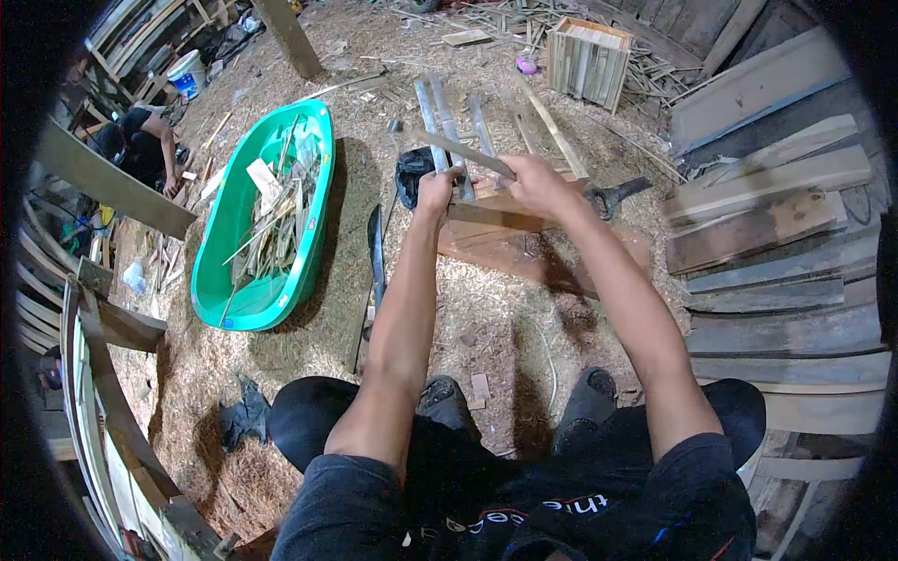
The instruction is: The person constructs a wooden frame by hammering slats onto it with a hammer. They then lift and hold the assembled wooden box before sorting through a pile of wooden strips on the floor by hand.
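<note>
My left hand point(436, 194) is closed around the near end of a pale, shiny strip point(428, 110), blurred, beside similar strips pointing away from me. My right hand point(540, 189) grips a long flat grey-brown piece point(465, 152) that slants across above the strips; whether it is wood or a blade I cannot tell. Under both hands lies a wooden block point(500, 217) on a wider reddish board point(514, 259). A black plastic bag point(410, 178) sits just left of my left hand. Right of my right hand rests a dark metal tool point(617, 196), its kind unclear.
Left stands a green tub point(323, 220) holding wood scraps, with a long knife point(376, 252) on the shavings beside it. Planks point(776, 243) line the right. A wooden crate point(589, 65) stands at the back; another person point(140, 140) crouches far left.
</note>
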The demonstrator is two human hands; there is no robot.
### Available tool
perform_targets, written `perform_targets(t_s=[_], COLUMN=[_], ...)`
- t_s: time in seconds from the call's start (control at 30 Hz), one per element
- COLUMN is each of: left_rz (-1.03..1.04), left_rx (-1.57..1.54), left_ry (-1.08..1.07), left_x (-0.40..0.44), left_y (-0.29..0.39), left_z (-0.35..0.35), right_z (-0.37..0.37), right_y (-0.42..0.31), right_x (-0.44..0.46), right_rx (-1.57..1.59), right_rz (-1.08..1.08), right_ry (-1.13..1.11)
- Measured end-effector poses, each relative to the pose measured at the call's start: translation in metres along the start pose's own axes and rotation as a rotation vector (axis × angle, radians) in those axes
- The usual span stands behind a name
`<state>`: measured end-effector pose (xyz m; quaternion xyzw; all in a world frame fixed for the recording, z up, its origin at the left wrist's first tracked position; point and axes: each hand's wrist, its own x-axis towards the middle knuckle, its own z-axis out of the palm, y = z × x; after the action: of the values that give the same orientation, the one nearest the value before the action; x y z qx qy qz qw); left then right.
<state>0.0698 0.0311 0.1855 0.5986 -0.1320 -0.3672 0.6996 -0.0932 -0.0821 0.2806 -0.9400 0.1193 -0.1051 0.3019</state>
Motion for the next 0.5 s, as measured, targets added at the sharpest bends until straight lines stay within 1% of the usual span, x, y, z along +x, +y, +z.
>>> perform_targets(t_s=[0.07, 0.17, 0.23, 0.33, 0.43, 0.47, 0.5], left_rz=[0.008, 0.053, 0.105, 0.086, 0.16, 0.17, 0.103], left_rx=[0.038, 0.153, 0.265, 0.093, 0.106, 0.185, 0.107], left_ry=[0.008, 0.036, 0.044, -0.049, -0.097, -0.142, -0.168], left_x=[-0.011, -0.018, -0.01, 0.005, 0.031, 0.033, 0.028], left_y=[0.006, 0.012, 0.005, -0.011, -0.032, -0.035, -0.033], left_z=[0.0, -0.001, -0.004, -0.01, -0.023, -0.025, -0.025], right_z=[0.021, 0.038, 0.051, 0.06, 0.07, 0.075, 0.078], right_y=[0.009, 0.01, 0.019, 0.021, 0.024, 0.027, 0.024], right_x=[-0.004, -0.012, -0.012, -0.018, -0.022, -0.023, -0.026], right_rx=[0.113, 0.114, 0.074, 0.073, 0.018, -0.012, -0.036], right_rz=[-0.042, -0.147, -0.149, -0.157, -0.148, -0.141, -0.151], right_ry=[0.119, 0.337, 0.378, 0.394, 0.424, 0.436, 0.457])
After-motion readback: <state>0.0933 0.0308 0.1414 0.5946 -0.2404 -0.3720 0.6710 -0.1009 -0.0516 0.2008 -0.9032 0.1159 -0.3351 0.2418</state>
